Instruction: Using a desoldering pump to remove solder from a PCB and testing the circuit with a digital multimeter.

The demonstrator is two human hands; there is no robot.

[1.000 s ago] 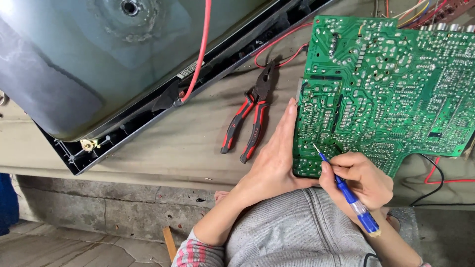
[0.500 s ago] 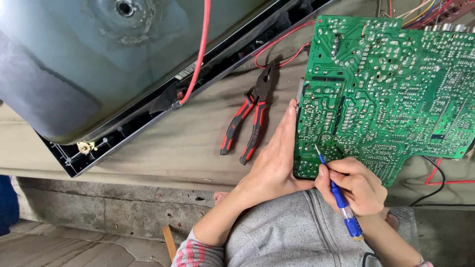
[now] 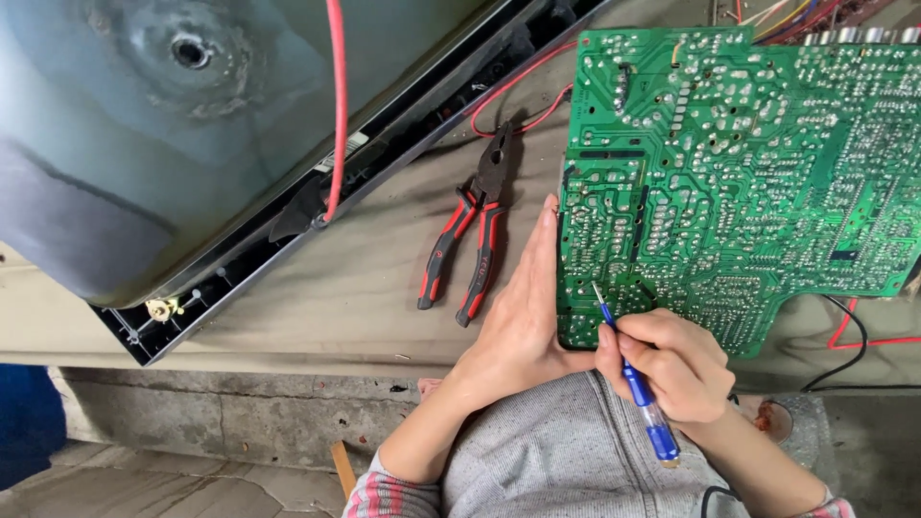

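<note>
Head view: left hand [image 3: 518, 321] lies flat and open against the green circuit board's [image 3: 729, 182] left edge on the surface [image 3: 317, 297]; right hand [image 3: 667, 364] grips a blue screwdriver [image 3: 638, 384], tip touching the board, pliers [image 3: 470, 235] nearby.

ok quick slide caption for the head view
Right hand touches a blue-handled screwdriver to a green circuit board braced by the left hand, red-handled pliers alongside.

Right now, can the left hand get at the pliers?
Probably yes. The left hand rests against the circuit board edge; the pliers lie uncovered on the bench just beside it, nothing between.
</note>
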